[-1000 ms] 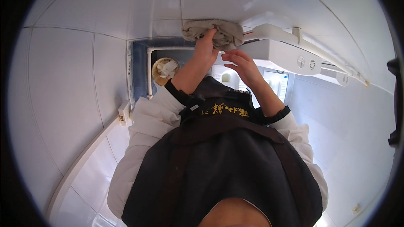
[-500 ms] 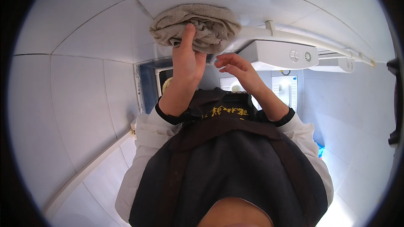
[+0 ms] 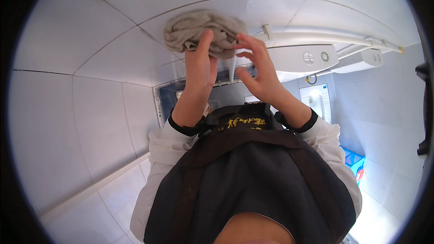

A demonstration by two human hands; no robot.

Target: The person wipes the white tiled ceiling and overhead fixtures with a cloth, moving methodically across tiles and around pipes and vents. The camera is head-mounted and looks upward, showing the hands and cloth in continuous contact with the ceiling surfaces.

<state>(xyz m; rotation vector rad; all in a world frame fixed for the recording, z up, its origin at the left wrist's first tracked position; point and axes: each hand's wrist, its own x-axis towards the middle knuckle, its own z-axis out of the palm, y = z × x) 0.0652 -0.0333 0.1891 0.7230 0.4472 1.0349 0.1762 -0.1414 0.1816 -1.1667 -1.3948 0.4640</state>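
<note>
A bunched grey-beige cloth (image 3: 192, 25) is up against the tiled wall in front of me, slightly blurred. My left hand (image 3: 200, 70) grips it from below, thumb on the near side and the other fingers under the folds. My right hand (image 3: 261, 73) is raised just to the right of the cloth, its fingers apart and slightly curled. Its fingertips are at the cloth's right edge; whether they touch it, I cannot tell. Nothing shows in the right palm.
A white pipe (image 3: 325, 37) runs along the wall to the right, above a white cistern box (image 3: 300, 58). Lower down is a white squat toilet (image 3: 318, 101). A blue plastic basket (image 3: 355, 162) stands at the right. A tiled side wall (image 3: 95, 122) rises on my left.
My right hand has risen toward the cloth, its fingers opening wider. The left hand still holds the cloth, which has shifted slightly. The view has moved a little, revealing more of the blue basket.
</note>
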